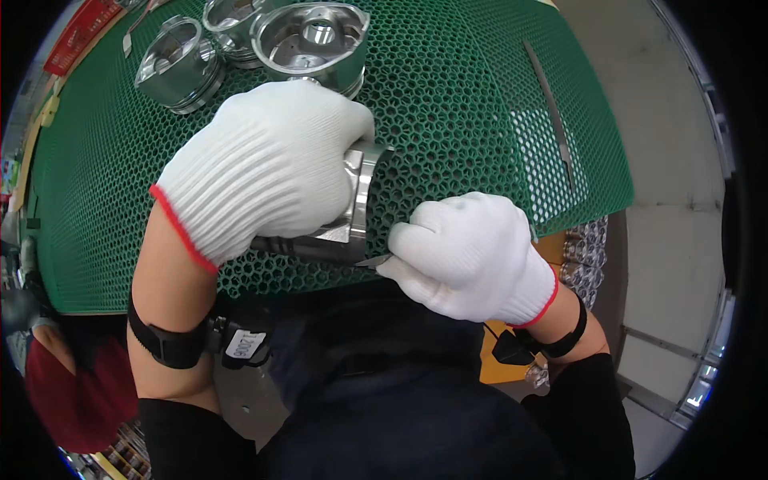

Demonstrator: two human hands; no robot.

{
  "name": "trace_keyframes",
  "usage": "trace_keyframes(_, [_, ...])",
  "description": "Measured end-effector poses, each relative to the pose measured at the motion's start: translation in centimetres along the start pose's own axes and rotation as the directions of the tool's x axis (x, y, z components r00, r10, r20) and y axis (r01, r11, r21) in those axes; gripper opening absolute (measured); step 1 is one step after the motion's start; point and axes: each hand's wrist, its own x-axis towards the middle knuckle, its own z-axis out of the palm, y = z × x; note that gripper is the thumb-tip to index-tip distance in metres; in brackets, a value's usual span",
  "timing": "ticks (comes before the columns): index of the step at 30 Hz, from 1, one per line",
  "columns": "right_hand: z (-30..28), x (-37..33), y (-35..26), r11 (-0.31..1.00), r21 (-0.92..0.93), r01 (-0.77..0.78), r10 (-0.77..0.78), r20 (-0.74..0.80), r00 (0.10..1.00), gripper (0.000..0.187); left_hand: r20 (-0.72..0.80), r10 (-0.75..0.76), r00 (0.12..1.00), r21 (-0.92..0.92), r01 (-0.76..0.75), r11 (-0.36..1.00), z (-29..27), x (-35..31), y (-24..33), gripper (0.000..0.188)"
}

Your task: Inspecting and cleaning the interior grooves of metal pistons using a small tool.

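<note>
Our left grip (268, 164) clasps the piston (357, 210), likely heavy, rigid and slick, best held round its wall; our right grip (464, 256) pinches a blade (371, 262).

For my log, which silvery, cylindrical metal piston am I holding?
The silvery metal piston under your white-gloved left hand; the other three stand beyond it on the green honeycomb mat.

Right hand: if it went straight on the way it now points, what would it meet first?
Most likely the piston in the left hand. The blade jutting from the right hand points left at its near rim; whether they already touch is unclear.
</note>
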Motion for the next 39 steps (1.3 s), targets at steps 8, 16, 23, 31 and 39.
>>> trace_keyframes(8, [-1.1,-0.6,-0.3,0.994,-0.093,0.062,-0.032,0.296,0.955,0.025,-0.331,0.026,0.943,-0.323,-0.139,0.936,2.5,-3.6,-3.3,0.035])
trace_keyframes(16, [1.9,-1.8,3.5,0.97,-0.06,-0.234,0.22,-0.18,0.959,0.012,-0.568,-0.11,0.816,-0.076,0.081,0.994,9.0,-16.5,-7.2,0.082])
trace_keyframes(23, [3.1,-1.6,3.1,0.967,-0.116,-0.228,0.192,-0.259,0.947,0.013,-0.495,0.208,0.844,-0.178,-0.333,0.926,3.3,-17.0,-6.7,0.047])
trace_keyframes(31, [3.0,-2.9,4.0,0.967,-0.13,-0.221,0.187,-0.231,0.955,0.021,-0.523,0.229,0.821,0.349,-0.039,0.936,2.7,-12.0,-14.8,0.041])
trace_keyframes(39, [2.7,-2.7,3.7,0.983,-0.095,-0.159,0.131,-0.25,0.959,0.022,-0.646,-0.315,0.695,-0.094,0.337,0.937,1.7,-11.6,-20.8,0.073])
